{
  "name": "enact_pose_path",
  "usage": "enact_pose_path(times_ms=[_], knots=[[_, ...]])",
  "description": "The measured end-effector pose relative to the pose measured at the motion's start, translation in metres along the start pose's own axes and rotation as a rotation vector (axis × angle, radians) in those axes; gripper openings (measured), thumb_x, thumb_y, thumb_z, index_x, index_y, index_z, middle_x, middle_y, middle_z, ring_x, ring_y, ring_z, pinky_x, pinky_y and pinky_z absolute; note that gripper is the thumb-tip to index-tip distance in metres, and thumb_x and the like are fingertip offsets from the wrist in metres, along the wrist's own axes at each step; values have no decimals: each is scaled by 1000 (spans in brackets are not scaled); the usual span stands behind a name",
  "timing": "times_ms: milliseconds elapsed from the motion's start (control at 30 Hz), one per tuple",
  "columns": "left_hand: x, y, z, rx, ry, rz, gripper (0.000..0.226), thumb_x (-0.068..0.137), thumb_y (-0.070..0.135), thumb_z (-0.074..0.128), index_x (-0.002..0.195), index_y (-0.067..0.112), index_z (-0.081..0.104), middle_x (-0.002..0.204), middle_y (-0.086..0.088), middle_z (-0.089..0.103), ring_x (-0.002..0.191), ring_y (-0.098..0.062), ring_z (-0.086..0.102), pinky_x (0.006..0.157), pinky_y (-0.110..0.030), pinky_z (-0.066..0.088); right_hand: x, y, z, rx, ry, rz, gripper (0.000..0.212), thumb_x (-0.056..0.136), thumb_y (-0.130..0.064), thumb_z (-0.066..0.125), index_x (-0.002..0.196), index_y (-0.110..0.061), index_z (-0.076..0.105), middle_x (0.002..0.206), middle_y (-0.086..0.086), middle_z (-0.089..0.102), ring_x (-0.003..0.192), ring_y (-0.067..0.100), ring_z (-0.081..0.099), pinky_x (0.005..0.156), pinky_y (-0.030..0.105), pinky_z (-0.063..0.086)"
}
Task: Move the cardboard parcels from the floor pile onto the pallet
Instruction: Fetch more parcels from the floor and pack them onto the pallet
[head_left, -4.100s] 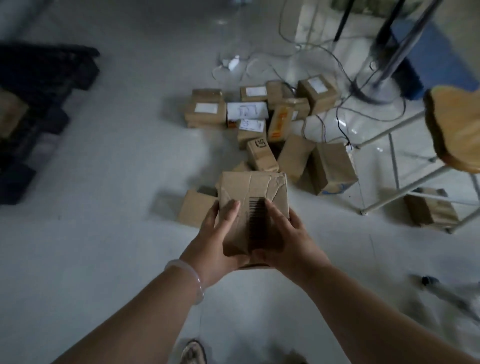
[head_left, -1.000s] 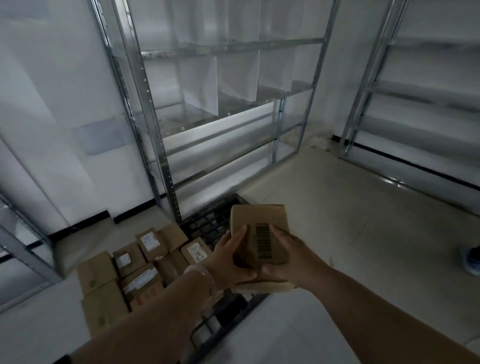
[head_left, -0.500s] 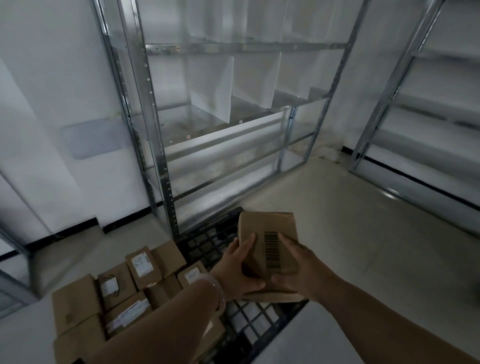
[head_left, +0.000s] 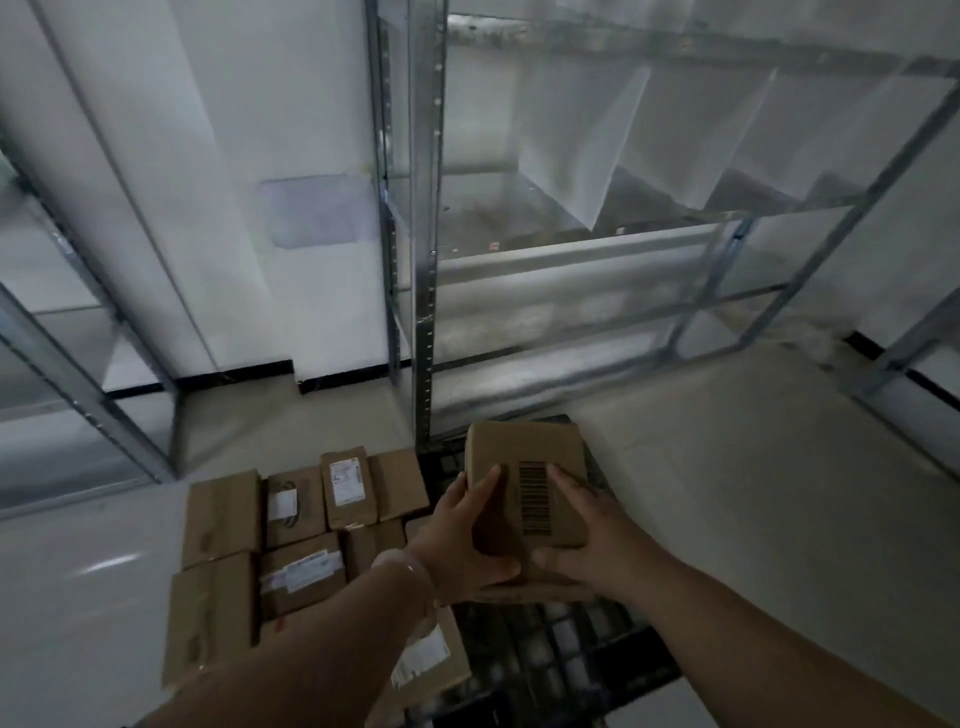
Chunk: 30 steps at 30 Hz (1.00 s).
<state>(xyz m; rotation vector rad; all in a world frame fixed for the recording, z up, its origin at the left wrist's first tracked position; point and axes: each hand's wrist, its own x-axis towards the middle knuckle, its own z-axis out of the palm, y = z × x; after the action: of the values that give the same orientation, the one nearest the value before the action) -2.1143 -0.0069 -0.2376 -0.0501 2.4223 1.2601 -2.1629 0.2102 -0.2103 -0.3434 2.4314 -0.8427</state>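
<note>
Carry step: L hand (head_left: 460, 540) + R hand (head_left: 592, 545) both clasp brown cardboard parcel w/ barcode label (head_left: 524, 452), held above bare grid of black plastic pallet (head_left: 550, 660), beside stacked brown parcels (head_left: 301, 566); next prob. lower it flat there.

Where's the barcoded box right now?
Head view, low centre: the barcoded parcel is held by left hand and right hand over the black pallet, right of the laid parcels.

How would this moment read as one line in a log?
left hand, right hand: hold parcel | position: over pallet | placed: not yet
</note>
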Motion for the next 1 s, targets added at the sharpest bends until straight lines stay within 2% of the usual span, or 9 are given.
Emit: enact_pose_path(times_ms=[167,500,633,767,833,867,933,1000], knots=[[37,2,7,-30,90,-103,108,78,34,79,133,65,-9,162,9,-13,148,-27,18,115,-45,35,56,17,-25,-30,-119,-53,101,78,-53,78,148,-62,6,161,-8,16,141,14,28,111,25,27],[144,33,56,-198,160,-284,108,79,30,78,135,67,-7,161,13,-15,148,-26,18,114,-44,37,152,89,-89,-85,-283,-95,102,80,-51,78,148,-62,3,160,-5,18,142,17,28,116,35,28],[178,9,65,-238,179,-323,107,82,27,77,133,66,-8,160,12,-17,149,-24,14,115,-44,35,196,109,-75,-97,-297,-115,102,81,-49,77,148,-62,1,163,-10,9,146,17,21,120,41,25],[217,-47,65,-257,218,-358,101,84,24,76,131,65,-4,161,9,-12,149,-24,13,115,-44,35,250,129,-28,-61,-261,-91,98,83,-49,74,149,-59,1,160,-11,15,144,15,24,119,43,28],[240,-83,69,-259,248,-363,98,84,23,75,130,65,-1,161,8,-5,147,-21,16,115,-37,35,280,142,-1,-60,-250,-52,96,85,-50,72,148,-61,0,161,-10,14,146,15,23,119,44,28],[253,-101,73,-256,262,-359,97,84,23,75,128,66,0,161,8,-2,145,-18,19,111,-26,38,295,150,13,-61,-244,-42,96,85,-50,71,148,-61,-1,161,-10,13,146,15,23,118,44,29],[280,-137,81,-263,279,-359,96,85,24,74,127,68,1,159,12,-2,139,-12,22,92,-6,40,327,164,38,-75,-223,-46,96,85,-50,70,147,-63,-3,160,-13,13,145,14,24,117,40,30],[308,-173,89,-259,292,-369,97,85,25,74,136,65,2,157,13,-3,138,-14,24,96,-10,35,362,178,59,-106,-211,-48,97,85,-51,71,148,-61,-2,159,-15,13,144,13,24,115,38,30]])
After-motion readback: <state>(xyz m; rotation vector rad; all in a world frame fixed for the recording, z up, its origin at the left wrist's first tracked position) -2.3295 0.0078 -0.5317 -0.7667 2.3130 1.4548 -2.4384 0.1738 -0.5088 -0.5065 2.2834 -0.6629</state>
